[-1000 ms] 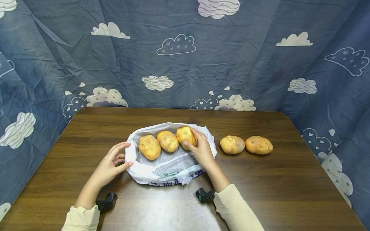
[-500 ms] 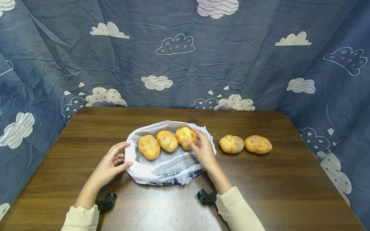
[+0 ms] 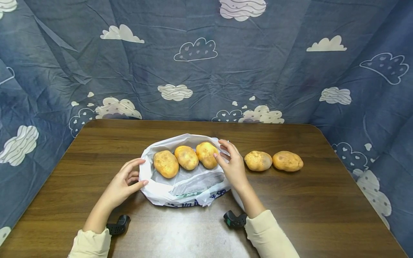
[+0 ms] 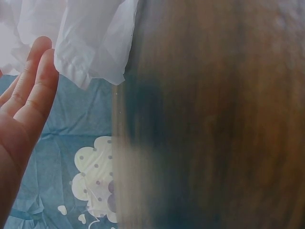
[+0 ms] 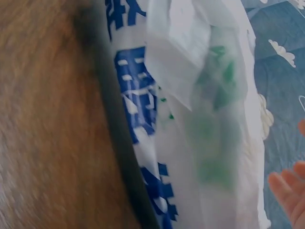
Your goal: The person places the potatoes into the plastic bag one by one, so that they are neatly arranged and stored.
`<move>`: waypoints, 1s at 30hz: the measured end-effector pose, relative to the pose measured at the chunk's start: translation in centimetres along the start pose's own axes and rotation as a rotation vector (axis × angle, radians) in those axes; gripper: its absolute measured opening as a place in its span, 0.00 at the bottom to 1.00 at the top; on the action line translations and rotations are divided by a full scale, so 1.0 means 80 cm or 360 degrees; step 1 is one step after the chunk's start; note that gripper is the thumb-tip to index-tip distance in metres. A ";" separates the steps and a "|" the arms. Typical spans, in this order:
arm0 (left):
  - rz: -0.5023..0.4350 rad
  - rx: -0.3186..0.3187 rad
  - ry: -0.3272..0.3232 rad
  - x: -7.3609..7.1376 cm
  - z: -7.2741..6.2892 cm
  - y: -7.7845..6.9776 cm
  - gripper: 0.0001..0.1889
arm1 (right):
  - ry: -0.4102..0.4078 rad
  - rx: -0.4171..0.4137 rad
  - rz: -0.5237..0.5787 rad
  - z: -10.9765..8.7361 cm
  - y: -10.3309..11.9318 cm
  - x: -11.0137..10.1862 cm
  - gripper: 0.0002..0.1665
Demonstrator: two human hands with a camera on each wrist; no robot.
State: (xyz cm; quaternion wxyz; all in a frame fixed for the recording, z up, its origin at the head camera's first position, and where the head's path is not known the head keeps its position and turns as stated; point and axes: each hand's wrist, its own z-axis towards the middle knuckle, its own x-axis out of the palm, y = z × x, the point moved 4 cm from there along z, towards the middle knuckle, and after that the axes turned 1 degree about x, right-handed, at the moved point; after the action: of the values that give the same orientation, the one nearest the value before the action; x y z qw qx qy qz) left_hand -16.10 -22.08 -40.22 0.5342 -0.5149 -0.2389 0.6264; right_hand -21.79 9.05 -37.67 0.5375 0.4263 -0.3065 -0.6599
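Three potatoes lie in a row inside the white bag (image 3: 158, 189), whose mouth gapes upward: the left potato (image 3: 166, 164), the middle potato (image 3: 186, 157) and the right potato (image 3: 206, 154). The bag sits on the bench (image 3: 322, 200), blue print along its front.

The right hand (image 3: 234, 166) is at the bag's right side. Its grip is wide, fingers and thumb apart, nothing held; the thumb tip is close by the right potato, but whether it touches cannot be told.

The left hand (image 3: 120, 185) is at the opposite rim, its grip also spread, forefinger and thumb against the plastic, apparently steadying it.

Outside the bag, past the right hand, lie the near potato (image 3: 258, 161) and the outer potato (image 3: 288, 161), side by side, touching or nearly so.

The step in hand seems to concern the right potato, either a release or a grasp; this moment alone does not settle which. A release would call for lifting the right hand without snagging the rim; a grasp, for closing the thumb and fingers around it. Either way the left hand should keep the soft plastic spread.

Behind the bench hangs a blue cloth (image 3: 277, 71) with clouds.
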 end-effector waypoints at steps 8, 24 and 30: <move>0.0017 -0.0005 0.0001 0.000 0.000 0.000 0.31 | -0.0056 -0.0232 -0.0045 -0.001 0.034 -0.018 0.21; 0.0030 -0.0006 0.0005 0.000 0.000 0.001 0.31 | -0.0253 -0.0299 -0.0210 -0.001 0.028 -0.077 0.20; 0.0014 0.0001 0.0001 0.000 0.000 0.002 0.31 | -0.0294 -0.0234 -0.0271 -0.001 0.020 -0.100 0.20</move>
State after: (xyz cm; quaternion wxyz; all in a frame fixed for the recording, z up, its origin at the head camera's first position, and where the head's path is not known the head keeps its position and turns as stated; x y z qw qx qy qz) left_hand -16.16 -22.16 -40.35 0.5316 -0.5161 -0.2363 0.6286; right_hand -20.49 16.45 -34.45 0.4789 0.3475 -0.2682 -0.7602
